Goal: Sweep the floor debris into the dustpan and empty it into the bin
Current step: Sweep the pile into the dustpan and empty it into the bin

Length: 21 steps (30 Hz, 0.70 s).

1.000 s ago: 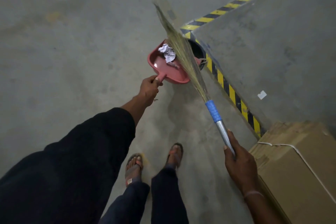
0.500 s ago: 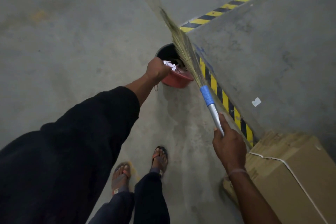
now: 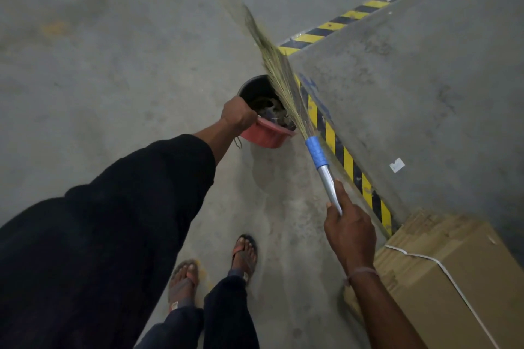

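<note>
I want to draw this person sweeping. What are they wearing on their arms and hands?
The left arm wears a loose black sleeve ending before the wrist, and the left hand is bare. The right arm has no sleeve in view, only a thin thread bracelet at the wrist of the bare right hand. No gloves.

Both hands clenched: left outstretched, right nearer.

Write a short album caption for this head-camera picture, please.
Left hand tips the red dustpan into the dark bin; right hand holds the broom.
</note>
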Each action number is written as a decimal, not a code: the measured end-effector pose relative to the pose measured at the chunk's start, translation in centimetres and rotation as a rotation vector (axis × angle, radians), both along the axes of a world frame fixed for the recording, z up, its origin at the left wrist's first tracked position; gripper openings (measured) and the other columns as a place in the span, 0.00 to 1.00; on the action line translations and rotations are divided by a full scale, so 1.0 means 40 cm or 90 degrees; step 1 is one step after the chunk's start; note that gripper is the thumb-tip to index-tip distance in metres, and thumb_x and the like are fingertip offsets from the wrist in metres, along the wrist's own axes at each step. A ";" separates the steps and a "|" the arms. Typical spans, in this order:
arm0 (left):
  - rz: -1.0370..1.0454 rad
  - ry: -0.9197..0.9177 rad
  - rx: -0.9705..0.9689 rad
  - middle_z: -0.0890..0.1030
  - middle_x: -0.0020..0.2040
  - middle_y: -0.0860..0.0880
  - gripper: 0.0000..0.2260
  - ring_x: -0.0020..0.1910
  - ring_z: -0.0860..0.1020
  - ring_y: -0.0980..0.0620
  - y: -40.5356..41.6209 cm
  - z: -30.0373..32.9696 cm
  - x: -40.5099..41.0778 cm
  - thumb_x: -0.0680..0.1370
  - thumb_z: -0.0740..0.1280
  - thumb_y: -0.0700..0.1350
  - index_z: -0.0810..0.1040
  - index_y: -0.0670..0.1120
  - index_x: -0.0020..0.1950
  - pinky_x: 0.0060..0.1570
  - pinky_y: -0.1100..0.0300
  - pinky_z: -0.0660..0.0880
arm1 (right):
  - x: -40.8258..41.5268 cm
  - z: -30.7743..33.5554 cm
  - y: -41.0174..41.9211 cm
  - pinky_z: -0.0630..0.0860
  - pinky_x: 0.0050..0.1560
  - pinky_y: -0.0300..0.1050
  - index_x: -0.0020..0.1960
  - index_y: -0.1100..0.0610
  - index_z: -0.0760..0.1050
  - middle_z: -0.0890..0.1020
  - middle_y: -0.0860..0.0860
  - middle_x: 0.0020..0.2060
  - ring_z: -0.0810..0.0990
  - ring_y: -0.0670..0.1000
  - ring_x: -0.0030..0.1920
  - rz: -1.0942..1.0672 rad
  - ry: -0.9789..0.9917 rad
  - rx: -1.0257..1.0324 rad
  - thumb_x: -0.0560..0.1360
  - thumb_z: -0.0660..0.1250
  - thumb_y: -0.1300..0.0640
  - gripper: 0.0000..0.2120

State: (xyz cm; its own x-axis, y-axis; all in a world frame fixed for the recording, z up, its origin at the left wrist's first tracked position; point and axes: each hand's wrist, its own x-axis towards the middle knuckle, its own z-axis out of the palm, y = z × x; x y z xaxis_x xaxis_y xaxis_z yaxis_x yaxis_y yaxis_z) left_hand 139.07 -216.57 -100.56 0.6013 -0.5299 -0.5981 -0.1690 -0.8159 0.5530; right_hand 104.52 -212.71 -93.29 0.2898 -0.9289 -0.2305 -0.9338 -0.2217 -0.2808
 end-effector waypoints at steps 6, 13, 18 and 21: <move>-0.054 -0.016 -0.075 0.83 0.46 0.45 0.13 0.42 0.80 0.46 0.078 0.049 -0.015 0.78 0.68 0.49 0.82 0.39 0.52 0.32 0.62 0.68 | 0.022 0.029 -0.001 0.77 0.42 0.52 0.78 0.38 0.62 0.81 0.56 0.43 0.80 0.61 0.45 0.000 -0.007 0.026 0.79 0.65 0.53 0.30; -0.040 0.034 -0.097 0.81 0.59 0.38 0.20 0.56 0.79 0.38 0.283 0.191 -0.077 0.84 0.59 0.56 0.78 0.41 0.63 0.49 0.56 0.69 | 0.100 0.161 -0.011 0.77 0.34 0.50 0.71 0.40 0.73 0.80 0.49 0.35 0.77 0.52 0.32 -0.127 -0.227 0.349 0.76 0.65 0.50 0.24; 0.032 0.064 -0.067 0.81 0.57 0.36 0.23 0.55 0.80 0.37 0.488 0.309 -0.098 0.82 0.57 0.59 0.77 0.41 0.62 0.51 0.51 0.74 | 0.189 0.290 -0.022 0.63 0.23 0.38 0.72 0.46 0.71 0.70 0.55 0.28 0.67 0.50 0.22 -0.167 -0.264 0.551 0.80 0.60 0.57 0.21; 0.084 0.083 -0.087 0.81 0.55 0.35 0.22 0.53 0.79 0.35 0.616 0.388 -0.122 0.82 0.57 0.58 0.77 0.42 0.60 0.53 0.46 0.76 | 0.239 0.349 -0.006 0.63 0.24 0.37 0.72 0.47 0.71 0.69 0.56 0.30 0.66 0.50 0.22 -0.142 -0.258 0.585 0.81 0.59 0.57 0.20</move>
State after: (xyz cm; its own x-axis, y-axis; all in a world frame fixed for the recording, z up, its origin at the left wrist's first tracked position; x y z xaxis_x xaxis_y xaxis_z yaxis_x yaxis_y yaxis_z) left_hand 134.20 -191.95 -85.04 0.5929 -0.5336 -0.6031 0.0145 -0.7418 0.6705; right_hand 114.07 -212.94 -79.31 0.3462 -0.4849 -0.8031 -0.7248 0.4052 -0.5572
